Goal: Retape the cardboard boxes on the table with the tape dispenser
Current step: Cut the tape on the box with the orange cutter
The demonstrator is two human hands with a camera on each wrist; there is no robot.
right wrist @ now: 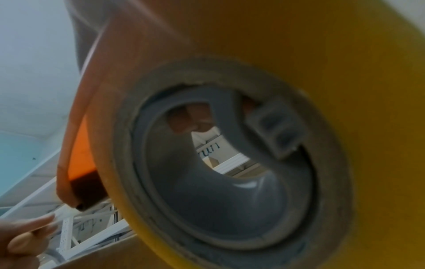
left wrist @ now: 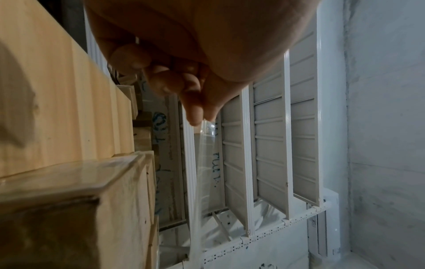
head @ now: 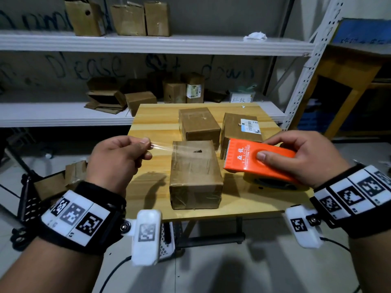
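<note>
- Pulling clear tape point(head: 161, 147) taut over the near box point(head: 195, 174), the left hand point(head: 118, 159) pinches the free end between thumb and forefinger, above the table's point(head: 152, 123) left edge.
- Gripping the orange dispenser point(head: 258, 160), the right hand point(head: 304, 157) has its thumb on top and fingers curled round the far side, above the table's right edge.
- That box sits by the table's near edge; two more boxes point(head: 198, 123) stand toward the far edge.
- To do this well, I judge: keep the strip flat and tensioned, centre it on the seam, and lower both hands together.
- Press the end down the left side before drawing the dispenser across, then cut on the toothed edge.
- Slack would likely wrinkle or self-stick.
</note>
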